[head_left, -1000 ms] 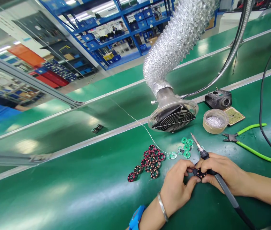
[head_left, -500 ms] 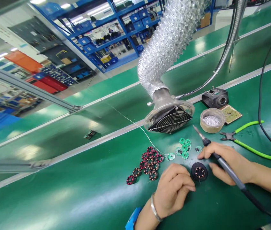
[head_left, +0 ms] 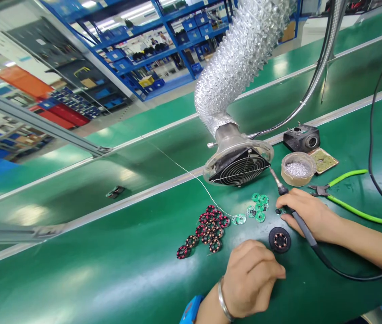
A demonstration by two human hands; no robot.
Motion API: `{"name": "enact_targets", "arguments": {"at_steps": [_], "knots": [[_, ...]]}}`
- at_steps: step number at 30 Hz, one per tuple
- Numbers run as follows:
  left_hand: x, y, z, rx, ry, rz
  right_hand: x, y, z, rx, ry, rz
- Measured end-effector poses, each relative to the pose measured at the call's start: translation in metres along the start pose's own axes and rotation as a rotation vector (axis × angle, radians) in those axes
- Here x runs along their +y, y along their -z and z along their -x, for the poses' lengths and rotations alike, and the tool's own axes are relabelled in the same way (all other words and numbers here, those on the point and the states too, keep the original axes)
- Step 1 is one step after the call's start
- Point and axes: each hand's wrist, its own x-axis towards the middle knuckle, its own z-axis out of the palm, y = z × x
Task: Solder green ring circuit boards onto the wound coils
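Note:
My right hand point(head_left: 312, 216) is closed around a soldering iron point(head_left: 303, 227), its tip pointing up and away near the fume extractor. Its fingertips are at a small green circuit board with a dark part point(head_left: 280, 211); whether they grip it I cannot tell. Below stands a round black holder with a copper-wound coil point(head_left: 280, 240) in it. My left hand point(head_left: 253, 279) is closed beside the holder, thumb and fingers pinched together; anything between them is hidden. To the left lie several red and copper coils point(head_left: 210, 223). Several green ring-shaped boards point(head_left: 260, 206) lie between the coils and my right hand.
The fume extractor point(head_left: 241, 166) hangs low over the bench on a silver duct point(head_left: 227, 72). At the right are a tub of solder bits point(head_left: 297, 170), a sponge tray point(head_left: 324, 160), a black iron stand point(head_left: 301, 137) and green-handled cutters point(head_left: 349, 195). Thin solder wire point(head_left: 204, 186) crosses the bench.
My right hand has moved up and left with the soldering iron, its fingertips coming to the small board. My left hand has shifted slightly right and down, away from the holder.

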Motion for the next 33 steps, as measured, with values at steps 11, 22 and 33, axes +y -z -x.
{"name": "enact_targets", "arguments": {"at_steps": [11, 22, 33], "knots": [[-0.009, -0.013, -0.006, -0.016, 0.099, -0.16, 0.003, 0.027, 0.005, -0.145, 0.071, -0.09], [-0.005, 0.003, -0.005, 0.144, 0.147, 0.0, 0.005, 0.039, 0.008, -0.231, 0.084, -0.057], [-0.005, -0.015, -0.005, 0.011, 0.154, -0.182, -0.003, 0.032, 0.011, -0.194, 0.192, 0.138]]}}
